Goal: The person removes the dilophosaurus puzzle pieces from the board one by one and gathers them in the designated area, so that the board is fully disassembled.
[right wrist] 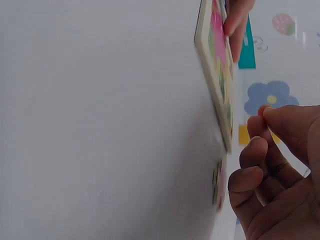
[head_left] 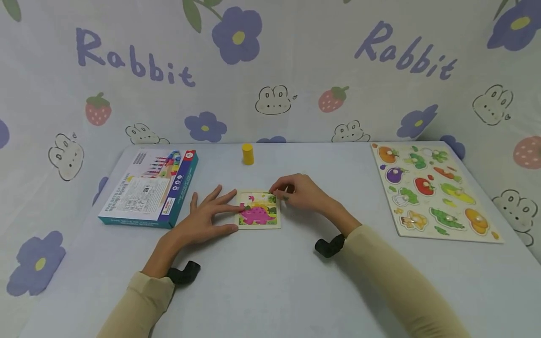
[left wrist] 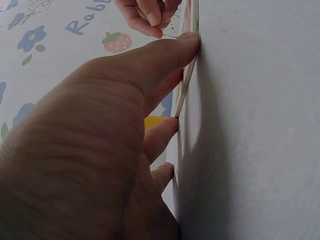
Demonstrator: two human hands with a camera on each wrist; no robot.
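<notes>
A small square wooden puzzle (head_left: 258,217) with a pink dinosaur picture lies on the table in the head view. My left hand (head_left: 207,218) is spread at its left side, thumb at the lower left corner. One finger reaches over the picture and another is beside the upper left corner. At the upper right corner is my right hand (head_left: 302,192), fingers curled. In the right wrist view that hand's thumb and index fingertips meet, with nothing visible between them. Below the right hand, a small flat puzzle piece (right wrist: 218,185) lies on the table beside the frame.
A yellow cylinder (head_left: 248,154) stands behind the puzzle. To the left lies a flat teal and white box (head_left: 148,188). A wooden vegetable peg board (head_left: 435,190) is at the right. Behind the table hangs a printed cloth (head_left: 296,56).
</notes>
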